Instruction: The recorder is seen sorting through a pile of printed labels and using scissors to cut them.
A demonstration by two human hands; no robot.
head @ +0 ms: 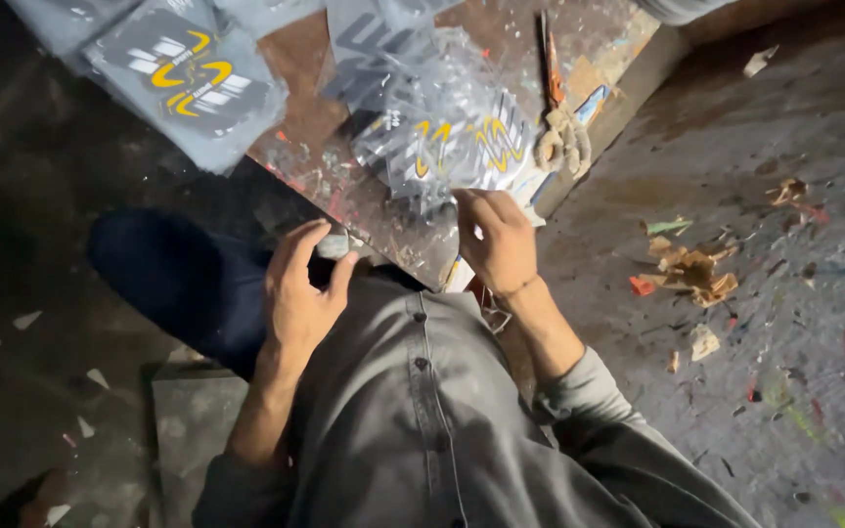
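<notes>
The right hand [497,241] pinches the near edge of a clear plastic packet with grey-and-yellow print [462,147] on the worn brown board [305,59]. The left hand [300,293] clasps a small grey object [333,245] at the board's near edge.

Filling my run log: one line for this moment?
left hand: holds small grey object | right hand: on clear packet | scissors: idle on board

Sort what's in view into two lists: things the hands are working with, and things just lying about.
In hand:
- clear plastic packets, touched by the right hand
- small grey object, gripped by the left hand
- low work board they rest on

Lying about:
- scissors on the board
- grey printed packet, upper left
- paper scraps on the floor
</notes>
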